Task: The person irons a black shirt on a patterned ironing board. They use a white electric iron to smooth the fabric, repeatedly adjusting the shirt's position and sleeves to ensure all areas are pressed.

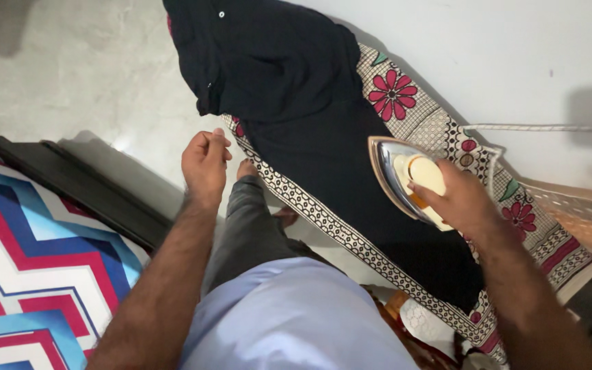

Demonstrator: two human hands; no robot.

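The iron (405, 179) rests soleplate-down on the black garment (323, 151), right of centre, its pointed nose aimed far-left along the garment's long axis. The right hand (457, 199) grips its handle from the near-right, fingers (423, 192) wrapped closed. The left hand (205, 164) hovers off the left edge of the floral-covered surface (405, 103), fingers loosely curled, holding nothing.

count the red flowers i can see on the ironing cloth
4 clearly: a large flower at the top, one beside the iron, one by the right hand, one half covered by the black garment. More may be hidden.
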